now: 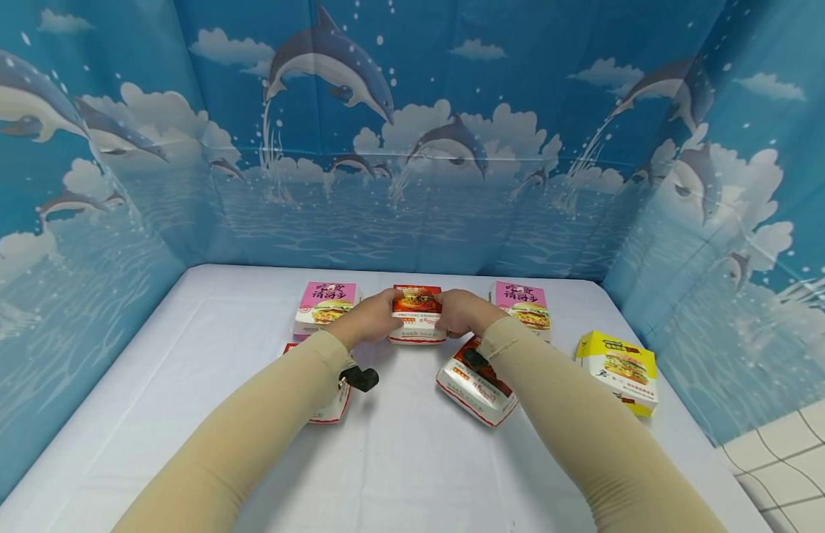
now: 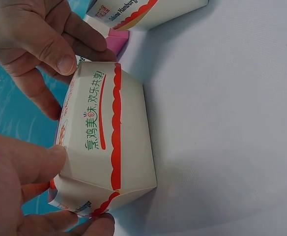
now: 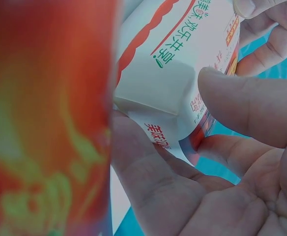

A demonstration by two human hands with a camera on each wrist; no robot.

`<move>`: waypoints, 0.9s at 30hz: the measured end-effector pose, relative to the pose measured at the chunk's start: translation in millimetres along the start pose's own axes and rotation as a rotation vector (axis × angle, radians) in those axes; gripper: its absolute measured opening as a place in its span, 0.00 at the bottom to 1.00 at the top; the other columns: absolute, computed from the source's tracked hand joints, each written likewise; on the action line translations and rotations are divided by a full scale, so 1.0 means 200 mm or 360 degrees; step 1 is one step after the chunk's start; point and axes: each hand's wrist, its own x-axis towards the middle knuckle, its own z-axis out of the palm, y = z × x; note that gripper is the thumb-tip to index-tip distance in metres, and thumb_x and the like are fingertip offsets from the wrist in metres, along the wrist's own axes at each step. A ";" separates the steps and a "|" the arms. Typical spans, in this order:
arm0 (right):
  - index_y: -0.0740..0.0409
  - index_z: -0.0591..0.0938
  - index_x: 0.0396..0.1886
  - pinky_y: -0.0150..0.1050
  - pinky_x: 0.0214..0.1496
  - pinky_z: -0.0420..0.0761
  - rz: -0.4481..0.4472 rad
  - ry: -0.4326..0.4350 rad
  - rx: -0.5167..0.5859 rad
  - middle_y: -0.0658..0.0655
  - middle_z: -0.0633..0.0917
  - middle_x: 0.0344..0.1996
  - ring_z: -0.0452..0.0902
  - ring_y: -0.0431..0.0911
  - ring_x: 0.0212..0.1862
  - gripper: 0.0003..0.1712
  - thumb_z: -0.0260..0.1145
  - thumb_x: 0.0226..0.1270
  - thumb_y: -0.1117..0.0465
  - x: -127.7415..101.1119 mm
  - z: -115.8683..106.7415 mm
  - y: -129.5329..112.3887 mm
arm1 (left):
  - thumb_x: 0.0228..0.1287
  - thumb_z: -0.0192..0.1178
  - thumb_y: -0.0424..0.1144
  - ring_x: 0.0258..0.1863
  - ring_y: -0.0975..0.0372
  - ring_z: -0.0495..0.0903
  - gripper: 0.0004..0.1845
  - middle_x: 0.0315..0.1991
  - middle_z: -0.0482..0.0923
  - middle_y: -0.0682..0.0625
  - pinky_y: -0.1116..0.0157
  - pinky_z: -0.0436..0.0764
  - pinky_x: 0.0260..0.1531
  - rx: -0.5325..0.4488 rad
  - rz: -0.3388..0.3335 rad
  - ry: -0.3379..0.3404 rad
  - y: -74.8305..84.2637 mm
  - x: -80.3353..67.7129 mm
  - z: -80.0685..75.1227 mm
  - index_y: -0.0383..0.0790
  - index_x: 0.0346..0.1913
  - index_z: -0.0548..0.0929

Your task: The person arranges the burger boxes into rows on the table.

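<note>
A red-topped white burger box [image 1: 417, 317] stands at the middle of the white table [image 1: 412, 459], and both hands hold it. My left hand [image 1: 380, 317] grips its left end. My right hand [image 1: 452, 311] grips its right end. In the left wrist view the box's white side [image 2: 119, 142] carries green lettering and a red wavy stripe, with the left thumb [image 2: 45, 164] on its near corner. The right wrist view shows the same box [image 3: 173, 64] pinched between my right thumb [image 3: 251, 103] and my fingers [image 3: 148, 167].
Two pink-topped boxes [image 1: 327, 303] [image 1: 522, 302] flank the held one. A red and white box [image 1: 477, 383] lies tilted under my right forearm and another [image 1: 332, 409] under my left. A yellow box [image 1: 620, 370] sits at the right. Blue dolphin-print walls [image 1: 412, 148] close in three sides.
</note>
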 end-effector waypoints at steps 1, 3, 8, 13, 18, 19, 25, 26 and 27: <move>0.54 0.58 0.85 0.32 0.28 0.75 0.0002 0.0002 -0.0005 0.63 0.67 0.80 0.77 0.49 0.48 0.43 0.66 0.77 0.59 0.00 0.00 0.00 | 0.76 0.61 0.43 0.76 0.51 0.69 0.37 0.81 0.63 0.42 0.49 0.68 0.76 -0.0001 0.0001 -0.0001 0.00 0.00 0.00 0.46 0.83 0.60; 0.54 0.58 0.85 0.32 0.28 0.75 0.0004 0.0002 -0.0011 0.63 0.67 0.80 0.77 0.50 0.51 0.44 0.67 0.77 0.59 0.00 0.00 0.00 | 0.76 0.61 0.43 0.76 0.51 0.69 0.37 0.81 0.63 0.42 0.49 0.69 0.75 -0.0006 -0.0001 -0.0004 0.00 0.00 0.00 0.46 0.83 0.60; 0.54 0.58 0.85 0.32 0.27 0.74 -0.0002 0.0006 -0.0034 0.63 0.68 0.80 0.77 0.51 0.52 0.43 0.66 0.76 0.59 0.00 0.00 -0.01 | 0.76 0.61 0.43 0.75 0.51 0.70 0.37 0.81 0.65 0.42 0.49 0.69 0.75 -0.0010 0.0007 -0.0003 -0.01 0.01 0.01 0.45 0.83 0.61; 0.54 0.58 0.85 0.33 0.28 0.74 -0.0009 0.0012 -0.0046 0.63 0.68 0.80 0.76 0.51 0.55 0.44 0.67 0.76 0.59 0.00 0.01 0.00 | 0.75 0.61 0.42 0.76 0.50 0.69 0.37 0.81 0.65 0.42 0.49 0.69 0.75 -0.0005 0.0017 -0.0004 -0.01 0.01 0.01 0.45 0.83 0.61; 0.54 0.59 0.85 0.33 0.30 0.75 -0.0023 0.0017 -0.0032 0.63 0.68 0.80 0.75 0.52 0.58 0.44 0.67 0.76 0.60 -0.01 0.01 0.00 | 0.75 0.61 0.42 0.75 0.51 0.70 0.37 0.81 0.64 0.42 0.49 0.69 0.75 0.0007 0.0022 -0.0003 -0.01 0.01 0.01 0.45 0.83 0.61; 0.54 0.59 0.85 0.33 0.31 0.75 -0.0027 0.0018 -0.0028 0.64 0.68 0.80 0.75 0.53 0.59 0.43 0.67 0.76 0.60 -0.01 0.00 0.01 | 0.75 0.61 0.42 0.75 0.51 0.70 0.37 0.81 0.64 0.42 0.49 0.69 0.75 0.0006 0.0022 -0.0004 -0.01 0.01 0.00 0.45 0.83 0.61; 0.55 0.59 0.85 0.33 0.33 0.77 -0.0039 0.0021 -0.0035 0.64 0.68 0.80 0.74 0.53 0.61 0.43 0.67 0.76 0.61 -0.02 0.00 0.00 | 0.76 0.61 0.43 0.76 0.51 0.69 0.37 0.81 0.63 0.42 0.49 0.69 0.75 -0.0001 0.0016 -0.0011 -0.01 0.00 0.00 0.46 0.83 0.60; 0.55 0.59 0.85 0.33 0.34 0.77 -0.0037 0.0021 -0.0038 0.64 0.68 0.80 0.73 0.53 0.61 0.43 0.67 0.75 0.61 -0.02 0.00 0.00 | 0.76 0.61 0.43 0.76 0.51 0.69 0.37 0.81 0.63 0.42 0.49 0.69 0.75 -0.0001 0.0015 -0.0010 -0.01 0.00 0.00 0.46 0.83 0.60; 0.55 0.59 0.85 0.33 0.34 0.77 -0.0034 0.0022 -0.0040 0.63 0.68 0.80 0.73 0.53 0.61 0.43 0.67 0.75 0.61 -0.02 0.00 0.00 | 0.76 0.61 0.43 0.76 0.50 0.69 0.37 0.81 0.63 0.42 0.49 0.69 0.75 0.0000 0.0013 -0.0011 -0.01 0.00 0.00 0.46 0.83 0.60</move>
